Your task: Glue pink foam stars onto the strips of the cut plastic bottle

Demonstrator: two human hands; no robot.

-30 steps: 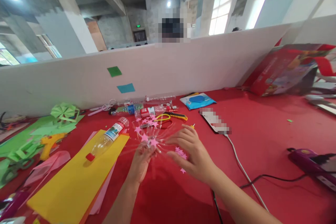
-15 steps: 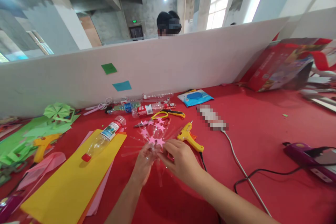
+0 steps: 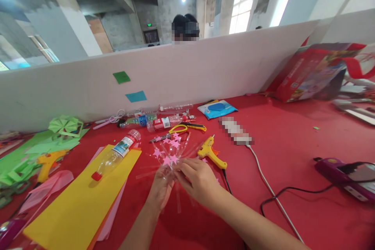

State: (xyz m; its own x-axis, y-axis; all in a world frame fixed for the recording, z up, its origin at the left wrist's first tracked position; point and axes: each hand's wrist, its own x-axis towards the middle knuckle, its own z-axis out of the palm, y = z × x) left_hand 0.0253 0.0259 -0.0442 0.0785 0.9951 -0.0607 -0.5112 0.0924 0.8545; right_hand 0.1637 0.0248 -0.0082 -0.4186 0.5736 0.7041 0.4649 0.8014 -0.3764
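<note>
My left hand (image 3: 160, 187) is closed around the base of a clear plastic bottle cut into long splayed strips (image 3: 179, 201). Pink paper stars (image 3: 166, 160) sit on several of the strips, most of them fanned out beyond my fingers. With thumb and fingers pinched together, my right hand (image 3: 202, 179) grips a star at the near middle of the piece; its fingertips are partly hidden. Just right of the strips lies a yellow glue gun (image 3: 209, 152), its nozzle pointing away. Yellow-handled scissors (image 3: 178, 128) rest behind the stars.
To the left, a clear bottle (image 3: 109, 163) lies on yellow paper (image 3: 79, 203). More bottles (image 3: 161, 124) and a wipes pack (image 3: 217, 108) lie by the white partition (image 3: 190, 70). A white cable (image 3: 263, 181) and a purple device (image 3: 345, 179) are at right. A person's head (image 3: 185, 27) shows beyond.
The starred strips have tilted slightly left in my hands, and pink stars now show to the right behind my right hand. Both hands keep their grip in nearly the same place.
</note>
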